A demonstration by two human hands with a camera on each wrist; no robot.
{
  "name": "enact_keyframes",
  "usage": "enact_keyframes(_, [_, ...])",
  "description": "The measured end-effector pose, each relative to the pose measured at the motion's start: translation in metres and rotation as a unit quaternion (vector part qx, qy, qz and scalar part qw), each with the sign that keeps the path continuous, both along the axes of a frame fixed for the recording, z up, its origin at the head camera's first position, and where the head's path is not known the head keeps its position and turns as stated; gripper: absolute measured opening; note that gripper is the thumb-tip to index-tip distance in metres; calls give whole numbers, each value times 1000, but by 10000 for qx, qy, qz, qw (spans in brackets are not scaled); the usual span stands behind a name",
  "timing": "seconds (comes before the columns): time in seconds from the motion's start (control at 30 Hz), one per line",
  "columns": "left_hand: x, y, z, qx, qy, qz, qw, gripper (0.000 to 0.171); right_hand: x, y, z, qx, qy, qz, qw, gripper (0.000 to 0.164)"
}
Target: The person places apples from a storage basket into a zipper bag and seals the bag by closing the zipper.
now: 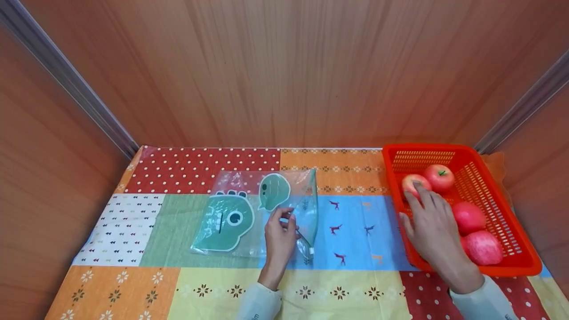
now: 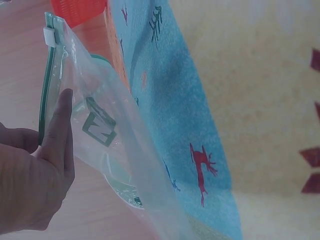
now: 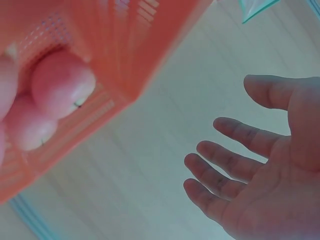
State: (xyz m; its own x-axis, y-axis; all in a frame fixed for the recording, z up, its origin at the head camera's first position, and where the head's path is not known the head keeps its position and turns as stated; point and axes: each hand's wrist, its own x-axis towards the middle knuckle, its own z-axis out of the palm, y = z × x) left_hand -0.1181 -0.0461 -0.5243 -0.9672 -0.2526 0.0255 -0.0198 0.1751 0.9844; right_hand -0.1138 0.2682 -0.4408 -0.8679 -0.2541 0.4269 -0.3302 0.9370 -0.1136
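My left hand (image 1: 280,238) pinches the green-edged mouth of a clear zip bag (image 1: 231,222), which lies flat and has a green dinosaur printed on it. In the left wrist view, thumb and fingers hold the bag's zip edge, and a white slider (image 2: 49,37) sits at its far end. My right hand (image 1: 433,229) reaches into a red basket (image 1: 522,269) with fingers extended and spread. Its fingertips overlap a pale red apple (image 1: 413,181) in the head view. Behind that stands another apple (image 1: 440,178) with a green stem; two redder ones (image 1: 484,247) lie nearer.
A patchwork cloth (image 1: 222,289) covers the table. Wood-grain panels (image 1: 284,75) close off the back and both sides. The basket stands at the right, close to the side panel (image 1: 542,169), with the bag to its left.
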Motion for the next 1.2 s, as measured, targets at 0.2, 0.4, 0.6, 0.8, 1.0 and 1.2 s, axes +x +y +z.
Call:
enact_keyframes(0.2, [0,0,-1,-30,82,48,10000,18,-3,12,4,218,-198,-121,9995,66])
enact_keyframes(0.4, [0,0,-1,-48,-32,68,10000,18,-7,24,8,328,-460,-226,9981,71])
enact_keyframes(0.6, [0,1,-1,-52,72,105,9999,16,-15,35,10,437,-443,-199,9979,71])
enact_keyframes(0.8, [0,2,-1,-43,80,62,9999,17,-24,44,10,562,-568,-232,9965,69])
enact_keyframes(1.0, [1,2,-2,16,92,-5,10000,17,-36,51,10,589,-986,-273,9930,78])
enact_keyframes(1.2, [1,2,-4,-31,72,6,10000,18,-50,57,6,666,-1399,-203,9877,83])
